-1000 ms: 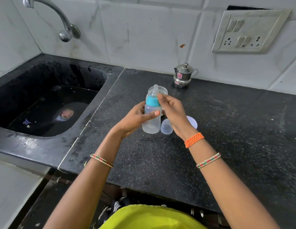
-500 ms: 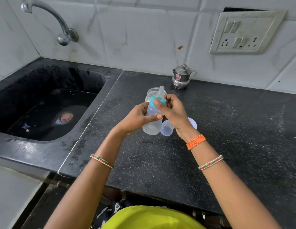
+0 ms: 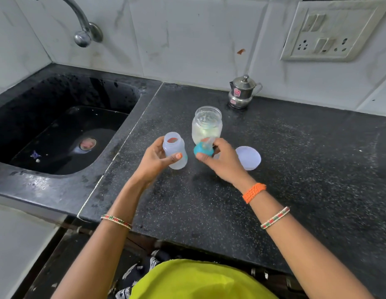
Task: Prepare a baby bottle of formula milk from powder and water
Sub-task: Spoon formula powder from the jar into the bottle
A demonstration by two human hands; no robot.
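Above the counter (image 3: 274, 190), open bottle (image 3: 174, 152) (left hand (image 3: 154, 161)); teal cap (image 3: 203, 149) (right hand (image 3: 222, 162))

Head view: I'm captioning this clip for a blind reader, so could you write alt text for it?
A person's left hand holds an open baby bottle while the right hand holds its teal nipple cap just off it, above a black counter. Behind stand an open clear jar, a white lid and a small steel pot.

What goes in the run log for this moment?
left hand: holds open bottle | right hand: holds teal nipple cap | jar: lidless, on counter
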